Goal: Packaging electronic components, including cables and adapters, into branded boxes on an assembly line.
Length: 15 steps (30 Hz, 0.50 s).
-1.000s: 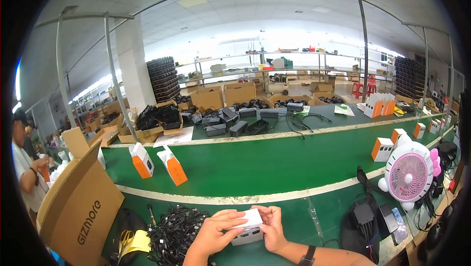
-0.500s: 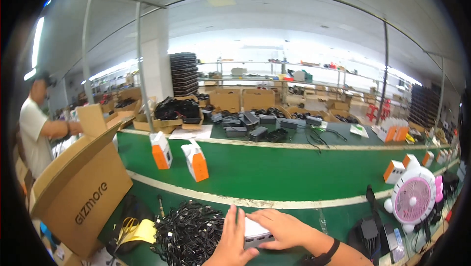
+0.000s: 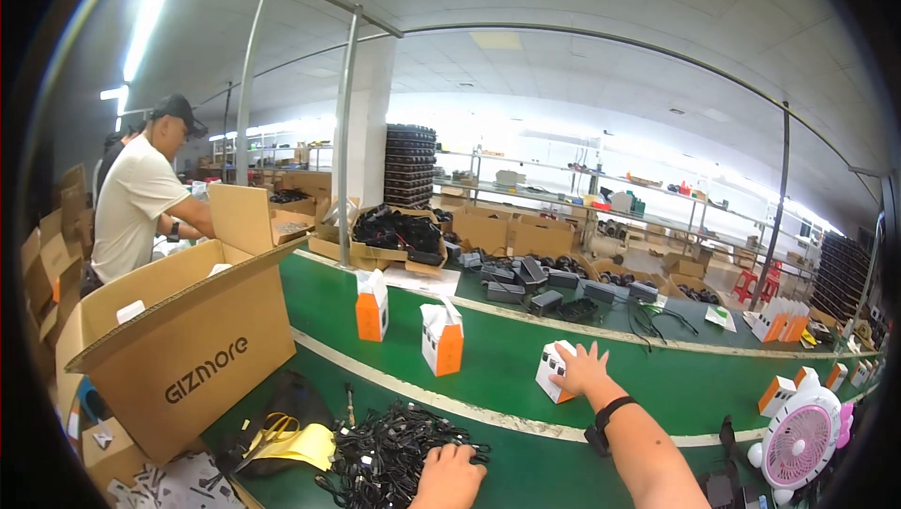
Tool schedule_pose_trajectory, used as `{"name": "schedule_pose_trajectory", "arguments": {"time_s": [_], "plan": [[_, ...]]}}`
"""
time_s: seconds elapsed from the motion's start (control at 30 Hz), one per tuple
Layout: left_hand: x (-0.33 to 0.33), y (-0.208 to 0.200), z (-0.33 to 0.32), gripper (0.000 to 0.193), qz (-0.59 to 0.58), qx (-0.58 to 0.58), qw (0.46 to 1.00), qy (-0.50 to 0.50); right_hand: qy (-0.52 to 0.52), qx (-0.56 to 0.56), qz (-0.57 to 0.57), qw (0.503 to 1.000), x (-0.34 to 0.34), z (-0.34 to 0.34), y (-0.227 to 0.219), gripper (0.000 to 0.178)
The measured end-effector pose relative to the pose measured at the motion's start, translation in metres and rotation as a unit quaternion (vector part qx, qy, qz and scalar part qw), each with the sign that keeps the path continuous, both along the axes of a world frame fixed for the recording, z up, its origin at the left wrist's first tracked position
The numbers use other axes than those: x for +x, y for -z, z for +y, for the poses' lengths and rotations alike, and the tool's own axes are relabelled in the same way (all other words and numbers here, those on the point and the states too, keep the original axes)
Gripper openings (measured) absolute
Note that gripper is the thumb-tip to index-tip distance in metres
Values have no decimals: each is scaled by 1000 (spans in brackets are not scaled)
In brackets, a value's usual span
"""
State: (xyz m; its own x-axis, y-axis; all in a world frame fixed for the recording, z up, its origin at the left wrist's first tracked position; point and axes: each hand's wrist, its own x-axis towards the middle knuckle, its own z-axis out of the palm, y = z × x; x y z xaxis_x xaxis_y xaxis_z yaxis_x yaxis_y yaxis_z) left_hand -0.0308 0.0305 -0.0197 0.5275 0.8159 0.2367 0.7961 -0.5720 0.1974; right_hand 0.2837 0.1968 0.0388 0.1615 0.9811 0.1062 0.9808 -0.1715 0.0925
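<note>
My right hand reaches over the green belt, fingers spread, touching a small white box with orange on its side. The box stands upright on the belt, partly covered by the hand. At the lower middle, my left hand lies against the right edge of a tangled heap of black cables, its fingers curled and close together. Whatever sits under those fingers is hidden. Two more white and orange boxes, one upright box and one with its top flaps raised, stand farther left on the belt.
A large open cardboard carton stands at the left, beside yellow-handled scissors. A pink and white fan is at the right. Across the belt lie black power adapters. A co-worker stands behind the carton.
Both hands were around the white box on the near bench. Now the box is on the belt with my right hand, while my left has moved down to the cables. The view has shifted left.
</note>
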Motion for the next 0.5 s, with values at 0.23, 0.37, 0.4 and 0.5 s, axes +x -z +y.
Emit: {"name": "schedule_pose_trajectory", "arguments": {"time_s": [0.23, 0.37, 0.4, 0.5], "plan": [[1, -9, -6, 10, -162, 108, 974, 112, -171, 144, 137, 965, -95, 50, -15, 115], [5, -29, -11, 21, -265, 10, 953, 148, -99, 178, 336, 919, -168, 84, 24, 133], [4, -32, -16, 22, -295, -36, 947, 123, -92, 202, 376, 900, -181, 86, 29, 133], [9, -25, -9, 22, -317, 26, 944, 90, -81, 280, 439, 850, -190, 113, 58, 117]]}}
